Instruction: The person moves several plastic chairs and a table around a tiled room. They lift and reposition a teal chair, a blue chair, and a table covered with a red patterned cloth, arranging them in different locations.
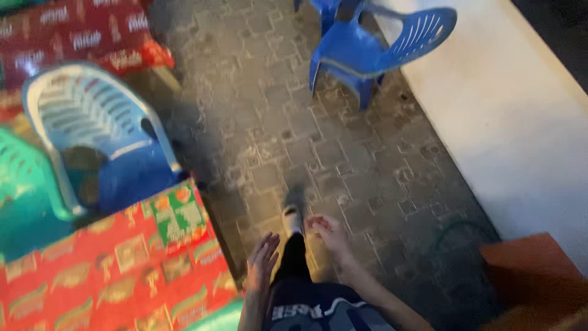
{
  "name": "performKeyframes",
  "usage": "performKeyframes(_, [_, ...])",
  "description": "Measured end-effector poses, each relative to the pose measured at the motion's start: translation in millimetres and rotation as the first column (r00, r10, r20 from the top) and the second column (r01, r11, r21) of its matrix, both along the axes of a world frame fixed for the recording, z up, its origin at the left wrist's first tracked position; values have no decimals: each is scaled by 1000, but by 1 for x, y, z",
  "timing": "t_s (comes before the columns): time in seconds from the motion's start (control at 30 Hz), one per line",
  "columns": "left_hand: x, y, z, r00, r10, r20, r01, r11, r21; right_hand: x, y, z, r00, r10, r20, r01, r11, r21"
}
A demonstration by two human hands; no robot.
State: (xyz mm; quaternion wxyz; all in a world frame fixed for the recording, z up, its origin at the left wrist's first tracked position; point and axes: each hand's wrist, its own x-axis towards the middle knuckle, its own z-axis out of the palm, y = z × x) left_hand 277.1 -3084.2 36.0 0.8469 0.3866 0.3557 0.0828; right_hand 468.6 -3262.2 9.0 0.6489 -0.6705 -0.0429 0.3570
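Two bare hands show at the bottom of the blurred frame, both with an open, empty grip: the left hand (262,257) hangs with fingers spread and pointing up-frame, just beside the corner of the near worktop (122,263); the right hand (329,233) has loosely curled fingers and touches nothing. Both forearms are cut off by the lower edge. Between the hands, one dark trouser leg ends in a grey shoe (295,205), its long axis pointing up-frame along the paved floor (275,122). The near worktop wears a red cloth with repeated green and yellow printed panels; the print is too smeared to make out. Left of it stand a teal chair (21,184), partly cut off, and a pale blue chair (98,129). Farther off, a second red-clothed worktop (73,30) and a blue chair (373,46) beside a white wall (514,122).
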Motion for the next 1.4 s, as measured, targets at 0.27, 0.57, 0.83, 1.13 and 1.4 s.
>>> performKeyframes(0.27, [164, 131, 21, 994, -97, -52, 97, 995, 0, 191, 142, 31, 957, 23, 289, -55, 993, 101])
performKeyframes(0.57, [408, 203, 8, 962, -254, -100, 266, 952, 148, 348, 196, 40, 992, -127, 0, 127, 989, 80])
performKeyframes(0.83, [626, 281, 9, 916, -384, -112, 400, 887, 230, 544, 253, 4, 973, -223, 64, 216, 971, 99])
performKeyframes(1.13, [867, 382, 36, 906, -419, -63, 422, 879, 222, 791, 347, 18, 973, -190, 129, 179, 980, 91])
performKeyframes(1.4, [1034, 472, 52, 909, -408, -84, 409, 912, -6, 955, 442, 24, 959, -273, 77, 266, 960, 81])
